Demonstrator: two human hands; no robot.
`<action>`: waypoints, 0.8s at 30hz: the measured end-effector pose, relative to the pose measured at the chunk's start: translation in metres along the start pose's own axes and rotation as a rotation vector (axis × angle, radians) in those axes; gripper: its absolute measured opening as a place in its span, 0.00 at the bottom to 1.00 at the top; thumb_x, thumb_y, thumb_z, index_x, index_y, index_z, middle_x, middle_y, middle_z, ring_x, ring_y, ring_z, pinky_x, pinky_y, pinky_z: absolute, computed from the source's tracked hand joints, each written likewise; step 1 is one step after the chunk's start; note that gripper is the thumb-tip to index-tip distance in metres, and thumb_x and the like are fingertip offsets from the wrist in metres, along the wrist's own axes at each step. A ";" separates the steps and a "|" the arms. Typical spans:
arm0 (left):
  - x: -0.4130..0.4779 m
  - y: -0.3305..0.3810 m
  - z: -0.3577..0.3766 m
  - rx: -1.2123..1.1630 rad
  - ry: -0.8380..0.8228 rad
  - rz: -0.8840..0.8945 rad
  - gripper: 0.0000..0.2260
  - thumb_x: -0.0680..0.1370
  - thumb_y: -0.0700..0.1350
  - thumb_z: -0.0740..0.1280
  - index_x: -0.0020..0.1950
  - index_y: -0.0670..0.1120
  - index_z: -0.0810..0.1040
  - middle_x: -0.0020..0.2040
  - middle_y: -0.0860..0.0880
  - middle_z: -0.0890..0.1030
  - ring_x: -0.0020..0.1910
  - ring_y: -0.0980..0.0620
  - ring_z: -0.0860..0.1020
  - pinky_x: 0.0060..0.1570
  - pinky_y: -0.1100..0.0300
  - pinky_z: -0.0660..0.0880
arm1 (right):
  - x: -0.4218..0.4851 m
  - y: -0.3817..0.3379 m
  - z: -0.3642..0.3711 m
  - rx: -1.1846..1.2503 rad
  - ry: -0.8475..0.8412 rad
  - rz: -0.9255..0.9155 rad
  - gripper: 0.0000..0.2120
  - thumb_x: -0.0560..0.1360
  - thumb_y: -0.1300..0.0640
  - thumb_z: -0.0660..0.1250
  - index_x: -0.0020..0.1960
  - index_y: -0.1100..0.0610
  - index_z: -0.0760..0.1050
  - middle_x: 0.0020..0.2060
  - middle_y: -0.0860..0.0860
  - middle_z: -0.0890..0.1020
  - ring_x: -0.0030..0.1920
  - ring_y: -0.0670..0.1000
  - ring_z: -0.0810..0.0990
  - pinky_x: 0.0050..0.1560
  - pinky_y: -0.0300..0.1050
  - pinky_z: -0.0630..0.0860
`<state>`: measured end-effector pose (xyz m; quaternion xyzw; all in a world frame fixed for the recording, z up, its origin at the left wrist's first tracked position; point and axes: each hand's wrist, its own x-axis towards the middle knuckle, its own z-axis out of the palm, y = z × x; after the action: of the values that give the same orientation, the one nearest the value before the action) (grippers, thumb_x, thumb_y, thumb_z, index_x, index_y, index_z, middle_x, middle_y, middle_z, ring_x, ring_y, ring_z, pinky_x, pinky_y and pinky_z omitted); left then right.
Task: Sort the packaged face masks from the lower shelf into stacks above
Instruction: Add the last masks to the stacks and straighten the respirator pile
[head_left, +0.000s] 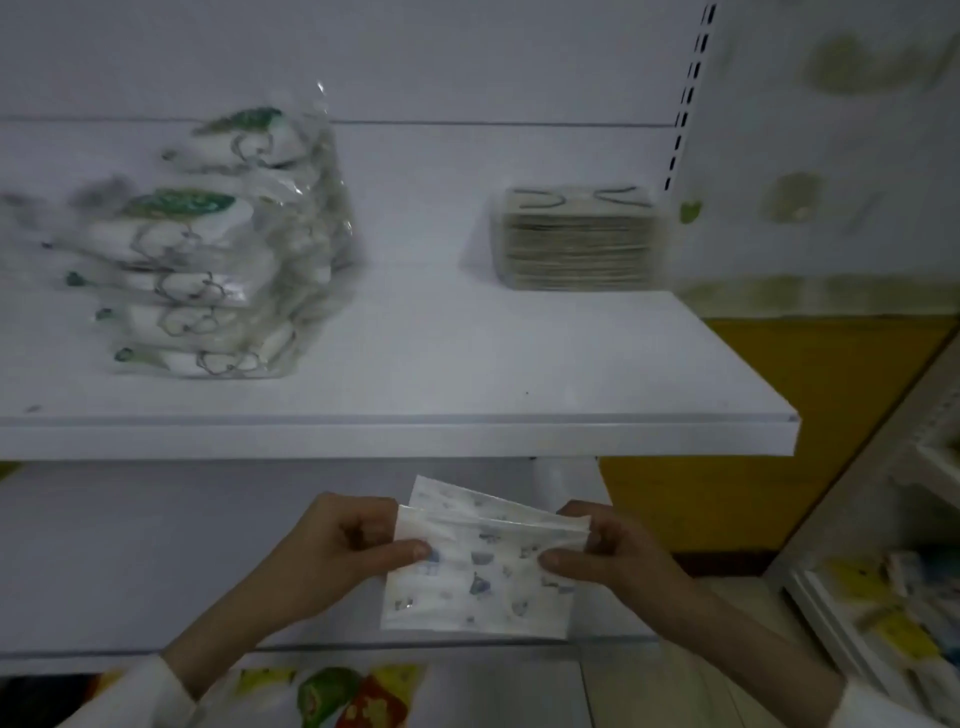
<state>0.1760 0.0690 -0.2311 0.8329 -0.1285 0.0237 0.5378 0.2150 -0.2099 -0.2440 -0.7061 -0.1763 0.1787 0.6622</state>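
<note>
My left hand (349, 540) and my right hand (605, 551) both pinch a small bundle of white packaged masks with blue prints (478, 566), thumbs on top, one hand at each side edge. The bundle is held in front of the lower shelf (130, 561), below the front lip of the upper shelf (467, 374). On the upper shelf stand two stacks: clear packs of white masks with green prints (208, 270) at the left, leaning and uneven, and a neat stack of beige masks (579, 239) at the right rear.
A slotted shelf upright (688, 98) runs up the back right. Beyond the shelf's right end are a yellow wall panel (779, 415) and another rack with yellow and blue packs (893, 613). A colourful printed pack (332, 691) lies at the bottom.
</note>
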 end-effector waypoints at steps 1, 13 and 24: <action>-0.002 0.020 -0.008 0.035 -0.015 0.044 0.23 0.68 0.59 0.72 0.25 0.46 0.67 0.25 0.55 0.62 0.26 0.58 0.60 0.29 0.67 0.58 | -0.007 -0.023 0.001 -0.015 -0.014 -0.058 0.05 0.66 0.59 0.78 0.37 0.54 0.82 0.34 0.50 0.83 0.40 0.51 0.82 0.41 0.41 0.78; 0.108 0.094 -0.041 0.048 0.357 0.187 0.06 0.70 0.53 0.70 0.43 0.52 0.78 0.38 0.55 0.81 0.38 0.59 0.78 0.43 0.67 0.74 | 0.075 -0.142 -0.033 -0.343 0.433 -0.386 0.09 0.72 0.48 0.70 0.51 0.50 0.80 0.39 0.49 0.83 0.43 0.48 0.80 0.47 0.46 0.77; 0.113 0.075 -0.026 0.188 0.367 0.012 0.08 0.76 0.36 0.66 0.42 0.49 0.76 0.37 0.53 0.80 0.35 0.63 0.78 0.42 0.70 0.74 | 0.083 -0.122 -0.054 -0.421 0.424 -0.277 0.12 0.72 0.63 0.71 0.34 0.55 0.71 0.31 0.47 0.74 0.35 0.49 0.74 0.37 0.34 0.70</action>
<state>0.2696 0.0426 -0.1335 0.8605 -0.0304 0.1903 0.4717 0.3122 -0.2095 -0.1209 -0.8181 -0.1621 -0.1045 0.5417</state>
